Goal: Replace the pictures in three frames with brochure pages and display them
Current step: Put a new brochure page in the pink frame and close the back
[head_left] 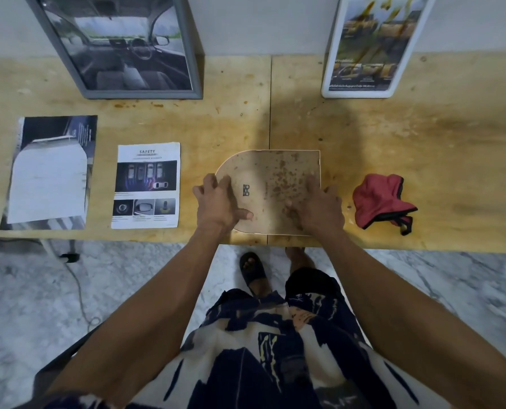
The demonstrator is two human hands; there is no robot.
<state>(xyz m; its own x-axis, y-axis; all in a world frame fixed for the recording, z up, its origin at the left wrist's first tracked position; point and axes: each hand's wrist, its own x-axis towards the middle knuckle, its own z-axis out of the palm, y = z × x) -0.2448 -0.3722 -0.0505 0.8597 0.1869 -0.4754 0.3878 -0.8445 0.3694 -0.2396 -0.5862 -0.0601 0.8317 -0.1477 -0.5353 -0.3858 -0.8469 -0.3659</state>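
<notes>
Pale wall and marbled floor bound a worn plywood desk (423, 137) that runs across the middle of the view. Two frames already stand against the wall: a grey frame (114, 45) at upper left showing a car interior, and a white frame (372, 45) at upper right showing a yellowish brochure page. At centre, near the desk's front edge, the third frame (271, 184) lies face down — its stained brown backing, rounded at the left end, faces up, with a small dark hanger fitting near the middle. Both hands are on it: the left hand (219, 202) curls its fingers over the rounded left edge with the thumb lying on the backing, while the right hand (316, 203) lies over the right part with fingers loosely extended, pressing down. Whether any fingertip has caught a clip is hidden. Left of centre lie two loose sheets, a "SAFETY" brochure page (147, 185) and, further left, a larger dark page (49, 172); a red cloth (378, 202) sits just right of the frame. By my reading, the last frame is in hand — its back being opened or closed, which of the two I cannot tell. The next move likely calls for steady pressure with one hand while the other works the backing, without bending the board.
</notes>
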